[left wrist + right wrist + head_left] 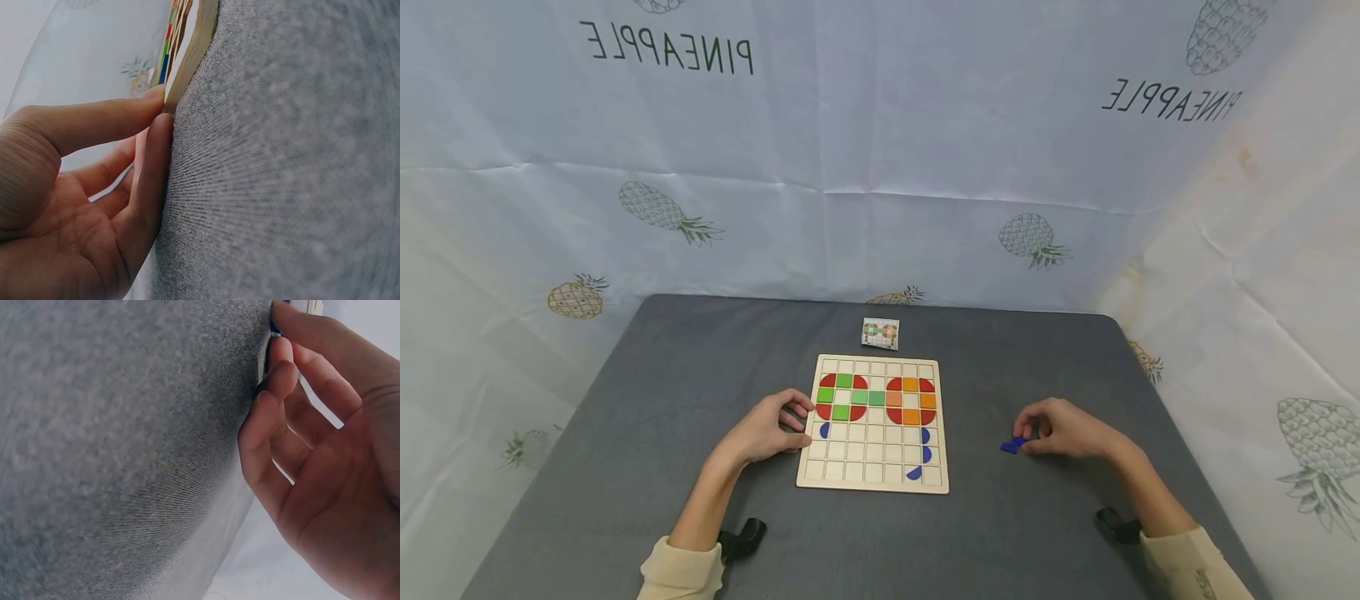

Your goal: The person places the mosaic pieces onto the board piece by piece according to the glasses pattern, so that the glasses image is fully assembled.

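A wooden grid board (pixel 865 473) lies on the grey table, with red, green and orange pieces in its upper rows. Lower down sit several blue half-round pieces (pixel 927 454), mostly along the right side. My left hand (pixel 765 431) holds the board's left edge; in the left wrist view, the thumb and a finger (pixel 159 147) meet at that edge. Off to the right of the board, my right hand (pixel 1060 429) has thumb and fingertips on small blue pieces (pixel 1011 447) on the table. In the right wrist view, only a sliver of blue (pixel 274 328) shows beside the fingertips.
Behind the board lies a small printed card (pixel 880 333) with a coloured pattern. The grey table (pixel 700 358) ends at a pale curtain (pixel 880 150) with pineapple prints. Black straps with cameras (pixel 743 537) are worn on both wrists.
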Demonstrator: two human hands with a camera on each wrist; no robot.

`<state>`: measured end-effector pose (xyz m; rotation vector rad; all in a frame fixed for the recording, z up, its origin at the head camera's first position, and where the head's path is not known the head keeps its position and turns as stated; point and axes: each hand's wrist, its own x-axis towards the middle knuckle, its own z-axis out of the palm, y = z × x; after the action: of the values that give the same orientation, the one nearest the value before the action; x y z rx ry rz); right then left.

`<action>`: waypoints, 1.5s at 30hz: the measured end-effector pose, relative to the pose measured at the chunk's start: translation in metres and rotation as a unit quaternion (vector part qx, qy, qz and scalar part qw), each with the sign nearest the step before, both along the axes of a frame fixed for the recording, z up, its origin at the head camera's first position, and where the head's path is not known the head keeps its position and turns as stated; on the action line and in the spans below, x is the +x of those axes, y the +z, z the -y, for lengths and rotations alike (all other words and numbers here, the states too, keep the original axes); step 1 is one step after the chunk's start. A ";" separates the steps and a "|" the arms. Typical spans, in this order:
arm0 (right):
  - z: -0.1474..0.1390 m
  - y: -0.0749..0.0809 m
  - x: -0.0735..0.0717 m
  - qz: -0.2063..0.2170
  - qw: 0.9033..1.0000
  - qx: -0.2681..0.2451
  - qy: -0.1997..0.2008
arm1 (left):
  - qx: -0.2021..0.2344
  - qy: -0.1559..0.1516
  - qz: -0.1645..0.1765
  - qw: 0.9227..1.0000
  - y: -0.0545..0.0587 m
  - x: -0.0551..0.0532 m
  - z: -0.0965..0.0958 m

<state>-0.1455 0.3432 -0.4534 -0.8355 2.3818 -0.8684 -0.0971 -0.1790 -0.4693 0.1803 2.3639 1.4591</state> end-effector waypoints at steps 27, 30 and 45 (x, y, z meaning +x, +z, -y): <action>0.178 0.030 -0.023 -0.084 0.988 -0.011 0.126 | -0.006 0.006 0.007 1.000 -0.003 -0.002 0.001; 0.213 0.027 -0.025 -0.095 0.982 0.000 0.161 | -0.006 0.006 0.006 1.000 -0.003 -0.002 0.001; 0.316 0.014 -0.021 -0.129 0.948 0.084 0.280 | 0.004 -0.010 -0.006 1.000 -0.003 -0.004 0.005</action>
<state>-0.1661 0.0273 -0.4396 -1.5249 2.1897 -0.3375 -0.1007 -0.1841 -0.4718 0.2141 2.3590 1.4622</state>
